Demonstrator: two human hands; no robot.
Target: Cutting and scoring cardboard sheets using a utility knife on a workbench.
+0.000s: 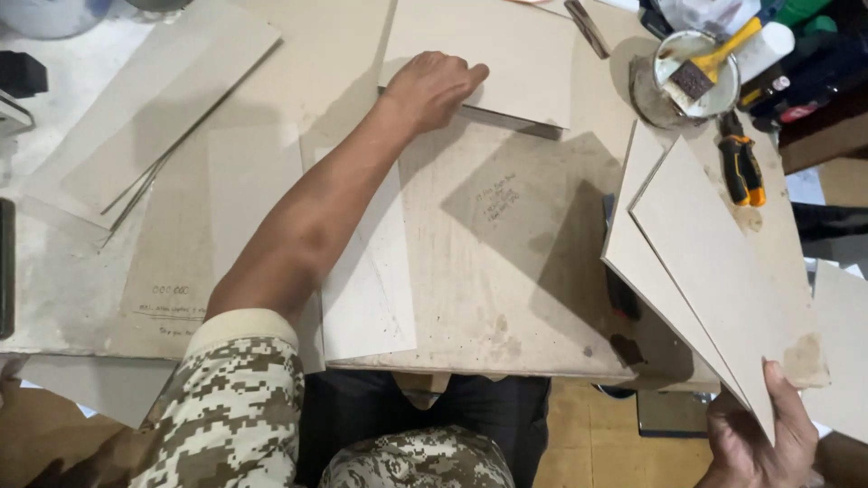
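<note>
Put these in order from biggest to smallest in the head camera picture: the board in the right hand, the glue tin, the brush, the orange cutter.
1. Board in the right hand, though it is nearer the camera, which inflates it.
2. Glue tin.
3. Brush and orange cutter: look about alike, so not ranked.

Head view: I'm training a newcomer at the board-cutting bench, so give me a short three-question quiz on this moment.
1. True or false: the right hand holds two grey boards by their lower corner.
2. What does the left hand rest on? A) the orange-handled tool B) the far grey board C) the brush
3. Fill in: the yellow-handled brush lies across a round ____.

Key:
1. True; the boards are lifted and tilted above the table.
2. B; the hand presses on the far grey board, away from the orange-handled tool.
3. Tin.
</note>
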